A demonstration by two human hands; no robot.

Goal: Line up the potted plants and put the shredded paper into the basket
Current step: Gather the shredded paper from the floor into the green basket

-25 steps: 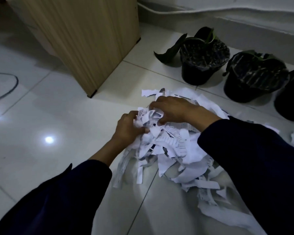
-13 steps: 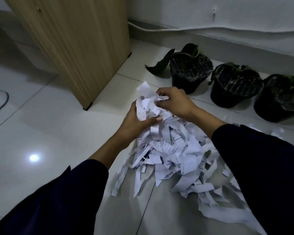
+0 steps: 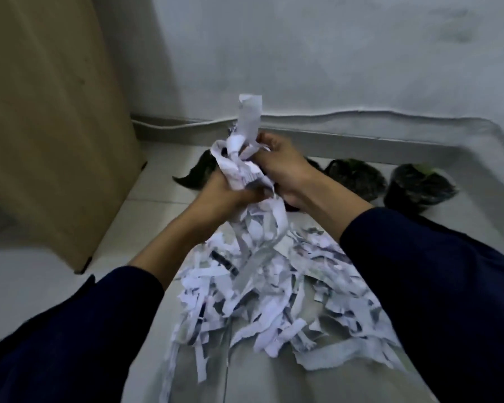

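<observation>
Lifting higher: hand-held shredded paper [image 3: 242, 167]

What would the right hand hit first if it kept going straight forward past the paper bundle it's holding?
Probably the nearest black pot, mostly hidden behind the right hand and the bundle of shredded paper, then the wall. Depth is unclear; raised as it is, it might pass over the pot.

Tiled floor [image 3: 41, 286] under you.
Shredded paper [image 3: 274, 301] sprawls across it; two potted plants [image 3: 358, 181] by the wall, perhaps a third, half hidden; a wooden cabinet [image 3: 56, 141] stands left.
</observation>
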